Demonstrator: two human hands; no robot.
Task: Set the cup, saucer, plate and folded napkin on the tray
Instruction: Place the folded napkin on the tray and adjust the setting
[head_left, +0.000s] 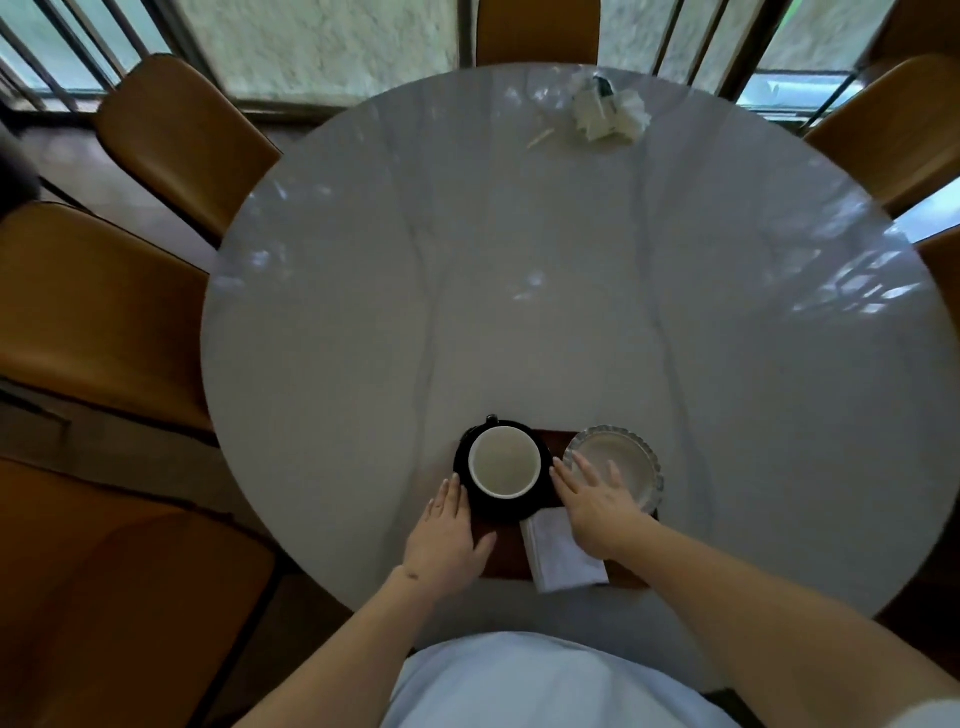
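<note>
Left hand (448, 540) lay flat and released, fingertips at the black saucer (470, 499). Right hand (597, 499) was spread, gripping nothing, between cup (504, 460) and glass plate (636, 457). All sat on the dark tray (506, 561) on the counter (519, 260); folded napkin (558, 556) lay under the right wrist. Judgement: cup, saucer and plate are rigid, smooth and breakable, so take the saucer by opposite rims; the napkin is limp and light, so pinch its fold.
</note>
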